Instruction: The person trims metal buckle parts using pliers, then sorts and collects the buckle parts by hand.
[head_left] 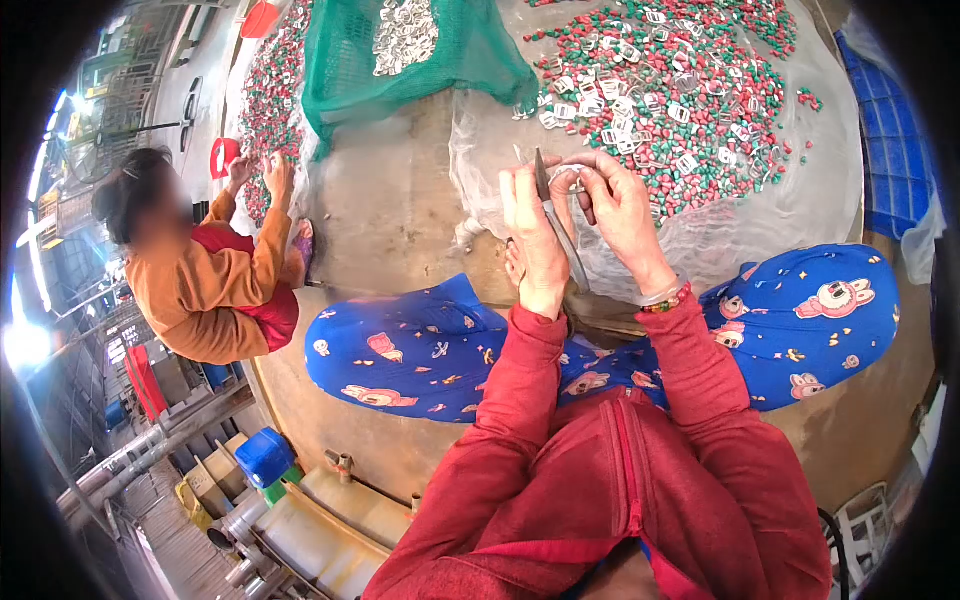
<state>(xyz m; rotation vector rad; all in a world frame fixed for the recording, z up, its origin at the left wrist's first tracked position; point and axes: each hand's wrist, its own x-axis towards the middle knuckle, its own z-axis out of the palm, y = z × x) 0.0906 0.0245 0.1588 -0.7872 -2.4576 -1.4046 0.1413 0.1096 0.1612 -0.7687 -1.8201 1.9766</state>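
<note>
My left hand (535, 232) is closed around a long, thin grey metal tool (567, 242), whose dark pointed end sticks up beside the fingers. To its right, my right hand (617, 205) pinches a small pale piece (572, 170) near the tool's tip; its exact shape is partly hidden by the fingers. Beyond both hands lies a spread of red and green small pieces (690, 130) mixed with white buckle-like pieces (622, 108). A green mesh cloth (345, 75) at the top holds a heap of white pieces (405, 35).
A co-worker in an orange top (205, 285) sits at the left, beside another red and green heap (268, 100). Clear plastic sheeting (800, 205) lies under the right pile. A blue crate (890, 130) stands far right. Pipes and a blue container (265, 457) are lower left.
</note>
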